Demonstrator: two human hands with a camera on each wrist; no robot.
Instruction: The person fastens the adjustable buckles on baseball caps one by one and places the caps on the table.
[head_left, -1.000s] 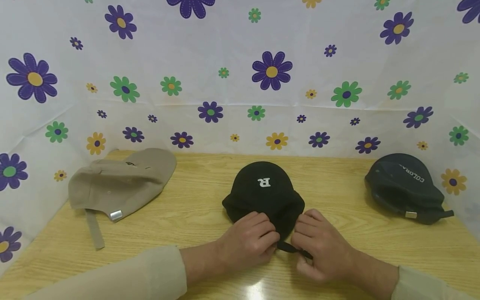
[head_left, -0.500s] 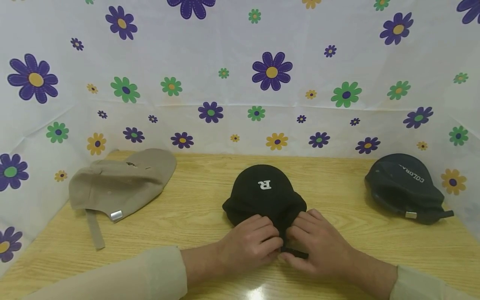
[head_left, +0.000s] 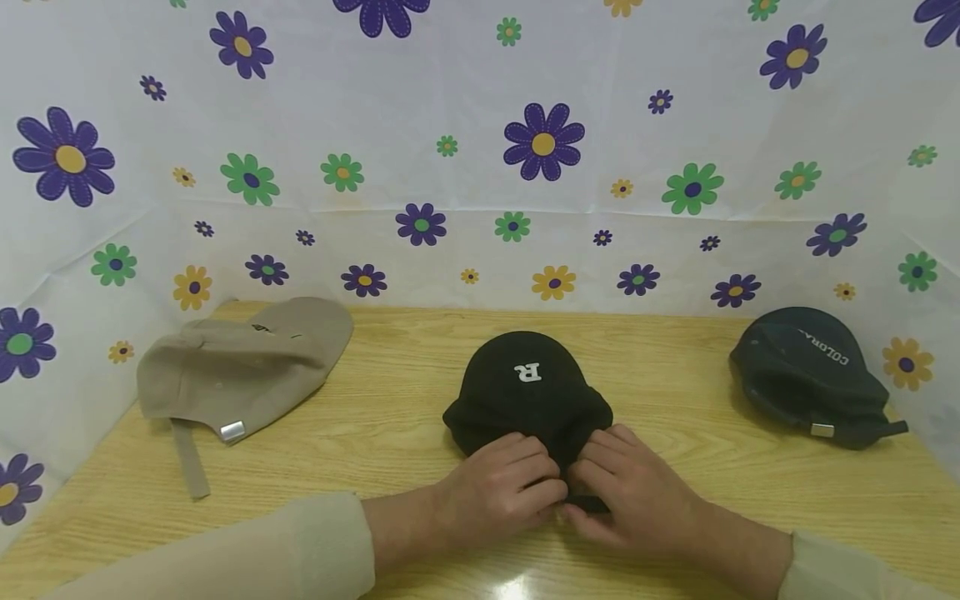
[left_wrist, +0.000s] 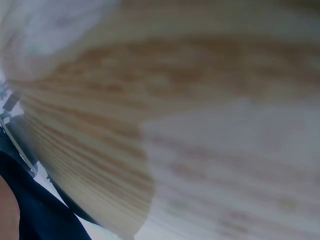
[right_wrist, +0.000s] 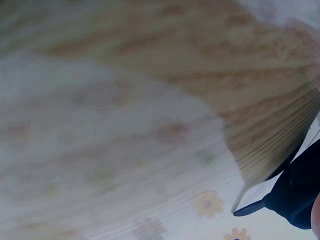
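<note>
Black cap [head_left: 525, 408], lower centre of the head view; its loose strap [head_left: 590, 503] shows less length than a second ago, with the right hand [head_left: 633, 492] now nearer the left hand [head_left: 504, 485], suggesting strap work in progress. Both hands, angled inward from the lower corners, grip the cap's near edge with curled fingers; the exact pinch is apparently hidden behind knuckles.

We are facing a white sheet [head_left: 480, 175] enclosing the far, left and right sides, purple, green and yellow flowers [head_left: 543, 143] dotting it. Below, a wood-grained desk [head_left: 397, 375] is stretching toward us, reflecting a bright glare [head_left: 512, 587] at the near side.
</note>
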